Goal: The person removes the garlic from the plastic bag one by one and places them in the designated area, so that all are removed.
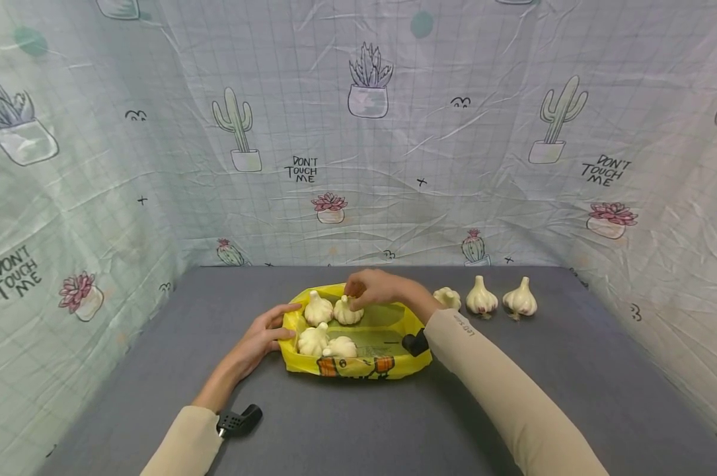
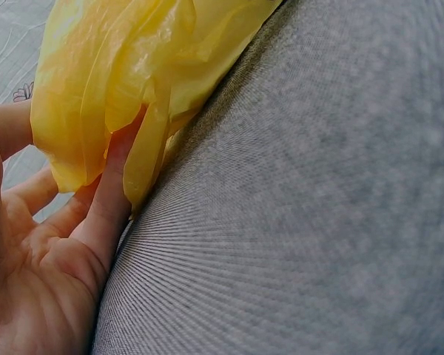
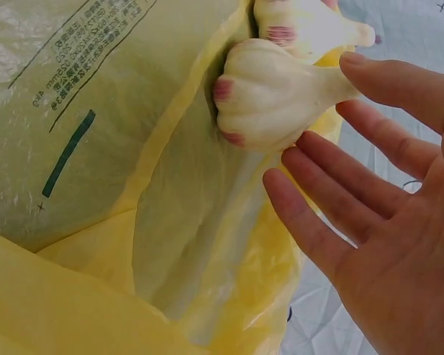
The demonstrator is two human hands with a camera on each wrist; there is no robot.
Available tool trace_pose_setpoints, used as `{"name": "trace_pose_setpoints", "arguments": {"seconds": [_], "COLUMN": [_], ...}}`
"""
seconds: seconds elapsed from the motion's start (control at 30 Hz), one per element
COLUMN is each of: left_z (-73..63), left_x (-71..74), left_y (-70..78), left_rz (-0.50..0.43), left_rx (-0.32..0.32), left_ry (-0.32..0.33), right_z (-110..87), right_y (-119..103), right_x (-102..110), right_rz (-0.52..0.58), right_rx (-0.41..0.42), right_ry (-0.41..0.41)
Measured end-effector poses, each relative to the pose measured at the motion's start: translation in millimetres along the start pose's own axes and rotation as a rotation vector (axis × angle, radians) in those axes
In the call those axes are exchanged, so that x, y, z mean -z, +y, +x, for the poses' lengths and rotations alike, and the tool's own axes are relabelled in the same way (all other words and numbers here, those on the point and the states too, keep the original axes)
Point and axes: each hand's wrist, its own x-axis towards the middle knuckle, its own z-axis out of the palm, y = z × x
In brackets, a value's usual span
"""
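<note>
A yellow plastic bag (image 1: 416, 365) lies on the table with its mouth spread open and its rim turned down. My left hand (image 1: 263, 337) holds the bag's left edge, its fingers tucked into the yellow folds (image 2: 118, 66). Over the far side of the bag, my right hand (image 1: 378, 289) pinches the stem of a garlic bulb (image 1: 347, 313) between thumb and index finger, the other fingers loosely extended (image 3: 318, 177). Beside that bulb stands another garlic bulb (image 1: 318, 309). Two more, one upright (image 1: 313, 340) and one tipped over (image 1: 341, 348), sit nearer me inside the bag.
To the right of the bag, three garlic bulbs stand in a row: one partly behind the right forearm (image 1: 447, 299), a middle bulb (image 1: 482, 299) and an outer bulb (image 1: 520, 300). A printed cloth (image 1: 417, 145) surrounds the grey table (image 1: 334, 423) at the back and sides.
</note>
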Motion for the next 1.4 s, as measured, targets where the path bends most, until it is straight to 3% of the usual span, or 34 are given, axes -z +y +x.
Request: {"name": "trace_pose_setpoints", "arguments": {"seconds": [0.5,0.87,1.4], "left_z": [-0.1,1.4,0.1], "left_x": [0.2,-0.5,-0.4], "left_y": [-0.2,-0.5,-0.6], "left_rz": [-0.018,-0.012,-0.001], "left_rx": [-0.005,-0.007,0.006], "left_ry": [-0.008,-0.012,0.003], "right_z": [3.1,7.6,12.6], "right_y": [-8.0,-3.8,-6.4], "right_x": [-8.2,-11.3,-18.7], "right_rz": [0.009,0.039,0.067], "right_rx": [-0.110,-0.112,-0.106], "right_ry": [-0.111,-0.213,-0.220]}}
